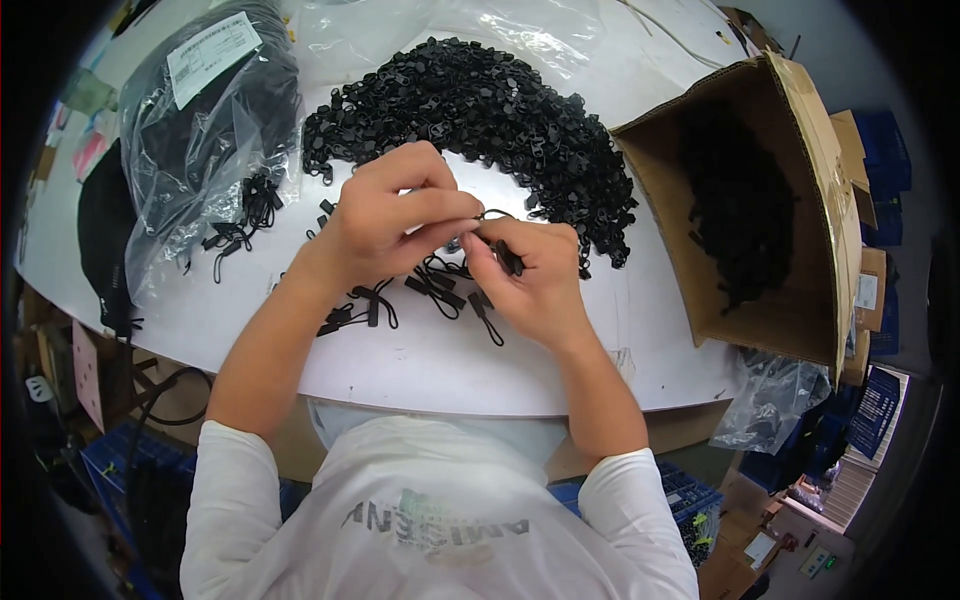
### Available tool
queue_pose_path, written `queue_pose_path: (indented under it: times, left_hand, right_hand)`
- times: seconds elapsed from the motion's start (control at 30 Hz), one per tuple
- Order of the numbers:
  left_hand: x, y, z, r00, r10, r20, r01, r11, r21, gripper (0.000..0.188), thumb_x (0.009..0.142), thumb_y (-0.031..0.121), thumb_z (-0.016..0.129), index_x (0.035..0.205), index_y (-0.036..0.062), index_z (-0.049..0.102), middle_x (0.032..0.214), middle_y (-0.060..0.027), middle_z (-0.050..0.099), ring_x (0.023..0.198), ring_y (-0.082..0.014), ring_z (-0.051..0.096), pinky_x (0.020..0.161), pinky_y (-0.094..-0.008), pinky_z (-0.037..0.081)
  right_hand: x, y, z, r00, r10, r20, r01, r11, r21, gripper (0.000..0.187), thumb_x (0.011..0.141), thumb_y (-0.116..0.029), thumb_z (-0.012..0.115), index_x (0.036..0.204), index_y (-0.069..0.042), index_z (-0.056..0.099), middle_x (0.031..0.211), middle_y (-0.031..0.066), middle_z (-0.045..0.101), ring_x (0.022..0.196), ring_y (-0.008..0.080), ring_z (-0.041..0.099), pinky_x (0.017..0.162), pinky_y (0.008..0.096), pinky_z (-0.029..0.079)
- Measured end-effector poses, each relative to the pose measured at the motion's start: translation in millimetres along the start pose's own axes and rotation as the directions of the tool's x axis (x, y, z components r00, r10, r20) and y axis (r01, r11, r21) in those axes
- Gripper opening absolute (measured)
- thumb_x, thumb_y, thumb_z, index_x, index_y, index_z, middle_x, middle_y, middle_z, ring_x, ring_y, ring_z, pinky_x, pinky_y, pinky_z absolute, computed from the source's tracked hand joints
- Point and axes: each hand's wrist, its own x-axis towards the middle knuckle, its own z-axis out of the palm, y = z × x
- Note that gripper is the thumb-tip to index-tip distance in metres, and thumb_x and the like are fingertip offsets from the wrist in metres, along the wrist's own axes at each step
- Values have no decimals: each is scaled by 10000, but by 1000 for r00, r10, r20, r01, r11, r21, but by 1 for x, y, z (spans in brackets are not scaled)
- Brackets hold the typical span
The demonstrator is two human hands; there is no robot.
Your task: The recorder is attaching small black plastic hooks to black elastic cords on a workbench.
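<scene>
Over the middle of the white table my two hands meet at the fingertips. My left hand (395,210) is closed in a pinch at a thin black cord loop (497,212). Fingers curled, my right hand (535,280) grips a black cord zipper pull (508,258), whose dark end shows between thumb and fingers. Whatever small part lies between the fingertips is mostly hidden. Loose cord pulls (435,290) lie on the table under and beside my hands. Beyond them curves a large heap of small black plastic clips or sliders (470,100).
A cardboard box (725,315) on its side at the right holds a dark mass of black pieces. At the left stands a clear plastic bag (215,130) of black goods, with a cluster of cord pulls (255,205) near it. A crumpled clear bag (770,395) hangs by the table's right edge.
</scene>
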Motion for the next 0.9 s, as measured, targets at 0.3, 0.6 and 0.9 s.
queue_pose_path:
  times: [0.3,0.6,0.9]
  left_hand:
    - [-1,-10,-14,897,-210,390,272,956,-111,201,845,120,658,708,18,554,552,-118,464,474,-266,460,468,-348,356]
    - [-4,-11,-14,837,-367,405,411,911,-24,208,823,213,697,805,36,590,615,-84,507,537,-205,492,527,-318,393]
    - [-1,3,-5,578,-506,641,317,862,395,222,771,179,717,900,60,581,819,-81,610,851,-284,611,728,-407,486]
  right_hand:
    - [2,10,-1,978,-196,70,206,960,-190,117,761,-120,700,699,-52,628,522,63,535,431,233,519,423,336,402]
    - [3,31,-61,994,61,-93,-28,946,322,169,827,-147,675,719,-19,661,635,68,638,459,77,474,431,253,375]
    - [4,40,-77,789,526,-317,-207,714,669,313,911,-241,398,731,-34,549,482,7,337,425,120,346,425,292,296]
